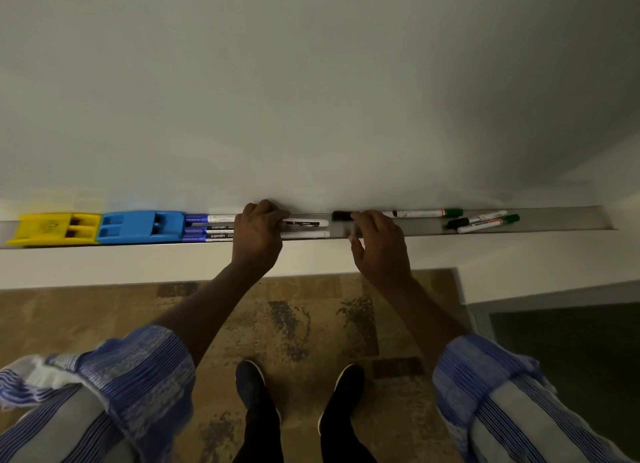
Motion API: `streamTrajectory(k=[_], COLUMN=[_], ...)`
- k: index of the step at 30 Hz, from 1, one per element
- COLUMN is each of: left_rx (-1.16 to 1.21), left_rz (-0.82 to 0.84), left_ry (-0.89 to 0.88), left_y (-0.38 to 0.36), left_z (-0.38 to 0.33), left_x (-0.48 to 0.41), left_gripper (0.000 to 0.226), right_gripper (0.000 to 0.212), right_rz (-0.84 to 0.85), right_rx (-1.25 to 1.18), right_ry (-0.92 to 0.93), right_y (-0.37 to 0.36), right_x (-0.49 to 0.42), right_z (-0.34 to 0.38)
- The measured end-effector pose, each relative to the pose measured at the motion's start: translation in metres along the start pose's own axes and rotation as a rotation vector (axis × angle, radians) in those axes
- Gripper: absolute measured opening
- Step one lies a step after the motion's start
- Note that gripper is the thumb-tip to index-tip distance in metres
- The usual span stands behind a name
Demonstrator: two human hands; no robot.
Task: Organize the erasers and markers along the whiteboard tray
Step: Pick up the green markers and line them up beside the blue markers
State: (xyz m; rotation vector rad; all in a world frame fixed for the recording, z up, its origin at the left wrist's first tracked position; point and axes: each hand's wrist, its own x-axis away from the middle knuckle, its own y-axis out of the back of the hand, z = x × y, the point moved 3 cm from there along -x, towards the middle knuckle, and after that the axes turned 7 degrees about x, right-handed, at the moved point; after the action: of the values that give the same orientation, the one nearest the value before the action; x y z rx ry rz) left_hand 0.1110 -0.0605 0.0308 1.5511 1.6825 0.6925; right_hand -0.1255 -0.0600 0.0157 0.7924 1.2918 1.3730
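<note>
Two erasers and a row of markers lie in the tray (554,222) that runs along the foot of the whiteboard (311,81), with mottled brown floor (311,310) below and striped sleeves (138,369) rolled up both forearms. At the tray's left end the yellow eraser (55,228) and blue eraser (142,226) sit end to end, touching. Just right of them, three blue markers (207,227) lie side by side.

The left hand (258,234) rests knuckles-up over those markers' right ends, fingers curled together round a black-label marker (306,223) that sticks out to the right. A plain marker (308,234) lies just in front of it.

The right hand (377,248) reaches over the tray's middle, fingers together and nearly straight, laid on a black marker (341,215) whose dark end shows past the fingertips (356,215); its thumb stands apart by the front lip. A green marker (426,213) lies against the back wall just right of that hand. Farther right, three loose markers (485,222) lie askew, overlapping, near the tray's end.
</note>
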Motion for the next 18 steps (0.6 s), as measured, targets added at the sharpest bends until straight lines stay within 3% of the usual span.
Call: streamTrajectory(k=[10, 18], left_rx=[-0.151, -0.170], left_rz=[0.041, 0.030], left_ry=[0.041, -0.013], left_y=[-0.013, -0.020], left_z=[0.011, 0.006], left_x=[0.004, 0.007], left_gripper=[0.024, 0.015], right_gripper=[0.055, 0.057], right_rz=[0.129, 0.137], right_rx=[0.086, 0.119], right_ry=[0.072, 0.019], right_y=[-0.021, -0.015], right_x=[0.009, 0.013], right_z=[-0.002, -0.029])
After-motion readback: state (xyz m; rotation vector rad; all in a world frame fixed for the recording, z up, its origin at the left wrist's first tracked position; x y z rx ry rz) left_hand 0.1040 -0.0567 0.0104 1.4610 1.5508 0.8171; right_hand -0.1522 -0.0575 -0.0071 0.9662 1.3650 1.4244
